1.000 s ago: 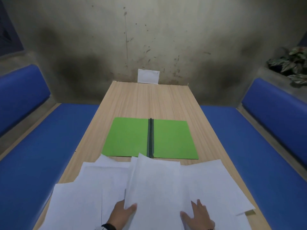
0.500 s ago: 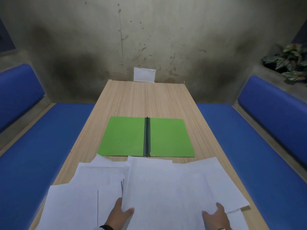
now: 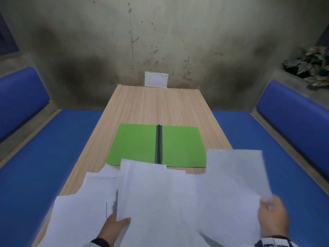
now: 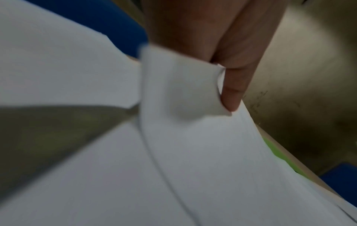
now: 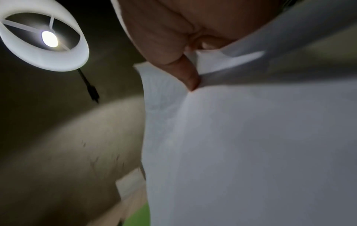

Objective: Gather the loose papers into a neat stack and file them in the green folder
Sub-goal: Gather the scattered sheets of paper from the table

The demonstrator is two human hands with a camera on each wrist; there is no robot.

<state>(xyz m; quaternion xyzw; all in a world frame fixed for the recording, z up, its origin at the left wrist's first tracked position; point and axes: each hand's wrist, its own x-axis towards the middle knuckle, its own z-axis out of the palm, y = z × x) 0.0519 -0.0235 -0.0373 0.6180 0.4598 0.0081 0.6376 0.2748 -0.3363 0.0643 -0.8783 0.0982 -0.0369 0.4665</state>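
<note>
Green folder point(image 3: 137, 145) lies open (nothing inside); both hands' fingers point(image 4: 231, 97) pinch papers point(image 3: 160, 202).

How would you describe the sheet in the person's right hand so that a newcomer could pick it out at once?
Start at the long wooden table and find the open green folder at its middle. Just right of the folder, one white sheet is raised off the table, pinched at its lower corner by the right hand. Unlike the other loose papers, it is lifted, overlapping the folder's right edge.
</note>
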